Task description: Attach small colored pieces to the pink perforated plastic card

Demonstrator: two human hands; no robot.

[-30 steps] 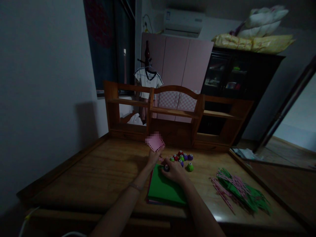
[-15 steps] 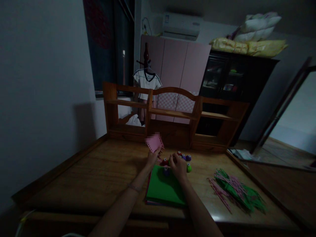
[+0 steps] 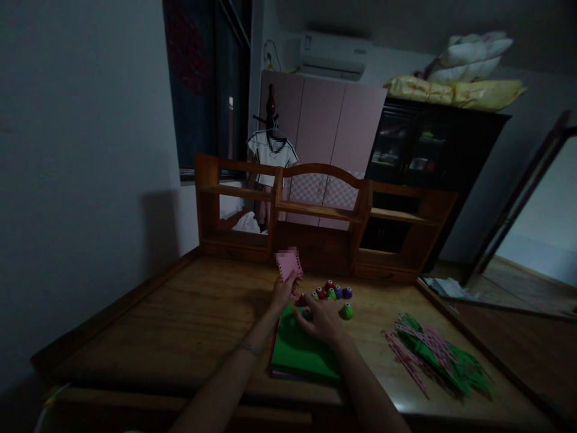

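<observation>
Fingers of the right hand curl over a small punch at frame centre, on the green paper; just up-left, the left hand pinches a pink card upright.

Your left hand holds a paper square up over the worktop, just left of your right hand. That right hand rests on the far end of a stack of sheets, with a small punch under its fingers. Behind it lies a cluster of punches. Well to the right sits a pile of cut strips. A shelf unit stands along the worktop's far edge.
</observation>
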